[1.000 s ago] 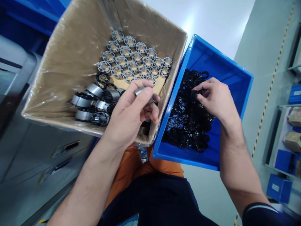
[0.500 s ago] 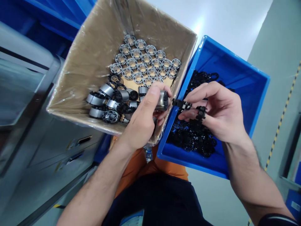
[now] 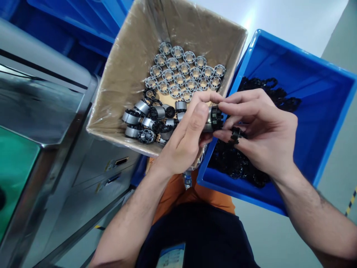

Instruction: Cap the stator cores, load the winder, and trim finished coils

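Observation:
My left hand (image 3: 187, 139) grips a small metal cylinder (image 3: 208, 122) between thumb and fingers, held over the gap between two containers. My right hand (image 3: 260, 128) pinches a black plastic ring (image 3: 215, 117) against the cylinder's end, and a second black ring (image 3: 235, 134) sits on one of its lower fingers. Below and left, a cardboard box (image 3: 125, 70) lined with plastic film holds several upright metal cylinders (image 3: 185, 72) in rows and a loose pile of cylinders fitted with black rings (image 3: 149, 121). The blue bin (image 3: 329, 123) on the right holds a heap of black rings (image 3: 237, 165).
A grey metal cabinet (image 3: 55, 123) with drawers stands at the left. Blue crates (image 3: 83, 18) sit behind the box. An orange stool (image 3: 189, 193) shows under the box and bin, above my dark trousers. Grey floor with a yellow-black line lies at the right.
My right hand left the ring heap with two black rings and came to the cylinder in my left hand; one ring now sits against the cylinder's end. The view shifted left.

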A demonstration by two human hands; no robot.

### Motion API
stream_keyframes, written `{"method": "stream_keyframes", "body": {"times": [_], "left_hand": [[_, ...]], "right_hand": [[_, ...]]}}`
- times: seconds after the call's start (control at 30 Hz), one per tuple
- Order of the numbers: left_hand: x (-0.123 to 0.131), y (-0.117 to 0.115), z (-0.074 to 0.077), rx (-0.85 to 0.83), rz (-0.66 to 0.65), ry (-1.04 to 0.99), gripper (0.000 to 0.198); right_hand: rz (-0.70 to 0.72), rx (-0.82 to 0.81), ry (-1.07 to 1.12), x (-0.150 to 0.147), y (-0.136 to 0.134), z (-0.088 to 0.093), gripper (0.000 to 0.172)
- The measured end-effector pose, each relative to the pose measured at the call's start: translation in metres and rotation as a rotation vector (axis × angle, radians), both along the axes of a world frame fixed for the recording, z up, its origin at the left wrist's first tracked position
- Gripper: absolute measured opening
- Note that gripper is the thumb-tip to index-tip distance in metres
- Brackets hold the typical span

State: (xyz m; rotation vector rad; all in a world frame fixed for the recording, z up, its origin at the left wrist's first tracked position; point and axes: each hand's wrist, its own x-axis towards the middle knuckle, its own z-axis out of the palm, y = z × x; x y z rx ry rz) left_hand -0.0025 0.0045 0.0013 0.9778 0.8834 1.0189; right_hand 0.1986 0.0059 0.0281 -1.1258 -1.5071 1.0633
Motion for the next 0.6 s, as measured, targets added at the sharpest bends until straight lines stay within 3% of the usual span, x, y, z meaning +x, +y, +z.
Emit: {"method": "stream_keyframes", "body": {"times": [0.17,0.43,0.6], "left_hand": [[-0.0026,0.0013,-0.0002,-0.019,-0.031,0.011,0.058],[-0.0038,-0.0017,0.0020,-0.034,-0.065,-0.012,0.054],[-0.0078,-0.0023,0.0062,-0.040,-0.078,-0.067,0.049]], "right_hand": [[0.014,0.032,-0.025,0.0026,0.0011,-0.0019,0.050],[0.009,0.132,-0.145,0.0034,0.0001,0.0001,0.042],[0.000,0.129,-0.086,0.0010,-0.0016,-0.0025,0.046]]}}
